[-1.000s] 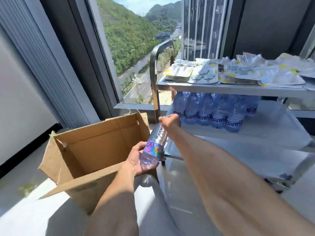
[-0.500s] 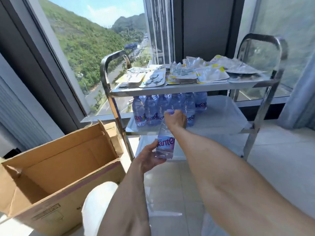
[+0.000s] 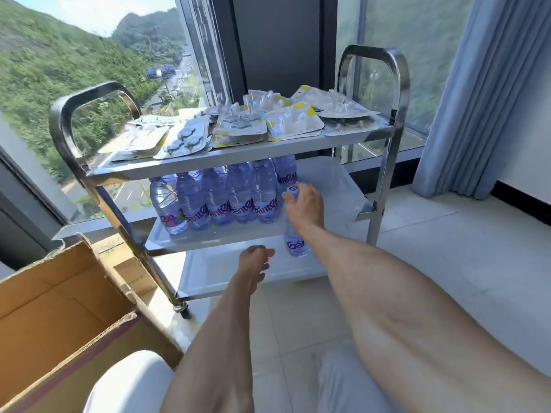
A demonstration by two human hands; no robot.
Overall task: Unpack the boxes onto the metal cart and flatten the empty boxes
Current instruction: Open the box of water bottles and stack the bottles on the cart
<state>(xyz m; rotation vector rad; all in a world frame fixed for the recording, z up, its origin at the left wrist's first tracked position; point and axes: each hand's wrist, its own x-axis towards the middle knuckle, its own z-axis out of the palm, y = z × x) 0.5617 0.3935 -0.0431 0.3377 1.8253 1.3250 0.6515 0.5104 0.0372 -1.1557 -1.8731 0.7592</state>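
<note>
Beside ribbed clear bottles [image 3: 220, 201], right hand [image 3: 305, 208] grips perhaps plastic bottle [image 3: 295, 244].

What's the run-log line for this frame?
right hand: grips water bottle by neck, at middle shelf front | left hand: empty, loose | cardboard box: open, on floor
</note>
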